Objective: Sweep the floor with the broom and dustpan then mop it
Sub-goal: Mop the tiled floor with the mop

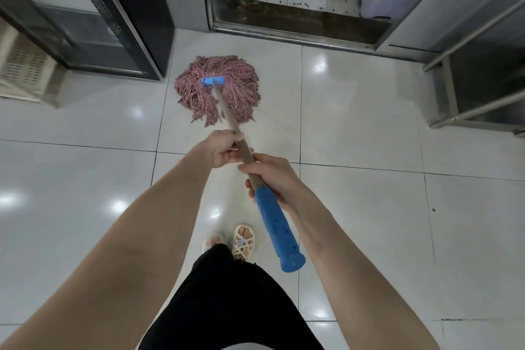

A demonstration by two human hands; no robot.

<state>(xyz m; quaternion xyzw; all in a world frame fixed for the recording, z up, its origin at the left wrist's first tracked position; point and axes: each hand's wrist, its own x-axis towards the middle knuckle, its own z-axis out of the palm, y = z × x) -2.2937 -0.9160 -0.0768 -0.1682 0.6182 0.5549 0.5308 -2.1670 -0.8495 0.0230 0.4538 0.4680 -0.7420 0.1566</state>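
Note:
A mop with a pinkish-red string head (218, 88) lies spread on the glossy white tile floor (355, 122), joined by a blue clamp to a wooden handle (224, 106). The handle ends in a blue grip (279, 231) near my body. My left hand (220, 149) grips the wooden shaft further down toward the head. My right hand (272, 176) grips the shaft just above the blue grip. No broom or dustpan is in view.
A dark glass-fronted cabinet (93, 14) stands at the far left with a cream plastic crate (25, 71) beside it. A metal doorway threshold (298, 28) lies ahead. A steel table frame (468, 88) stands at the right. My sandalled feet (243, 241) are below the handle.

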